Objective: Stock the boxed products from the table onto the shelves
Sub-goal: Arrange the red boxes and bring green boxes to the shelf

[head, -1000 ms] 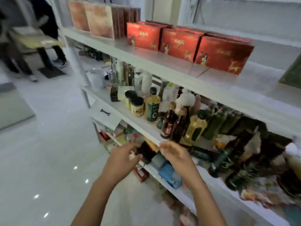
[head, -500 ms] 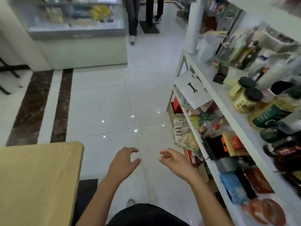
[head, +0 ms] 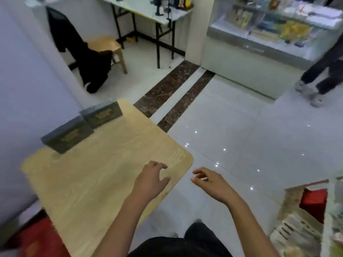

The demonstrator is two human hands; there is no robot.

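Two dark green boxes with gold print stand upright on a light wooden table (head: 96,182): the nearer box (head: 67,135) at the far left, the farther box (head: 102,114) just behind it by the wall. My left hand (head: 151,179) hovers over the table's right edge, empty, fingers loosely curled and apart. My right hand (head: 211,183) is beside it over the floor, also empty with fingers apart. Both hands are well short of the boxes. The shelf unit (head: 308,219) shows only at the lower right edge.
A red item (head: 37,240) lies low at the left under the table. A wooden stool (head: 109,47) with dark clothing stands behind. A glass display counter (head: 269,34) and a person's legs (head: 323,71) are at the far right. Glossy white floor lies between.
My view has swung left from the shelves to the table, bringing the two green boxes into sight. Both hands stay empty and have moved over the table's edge.
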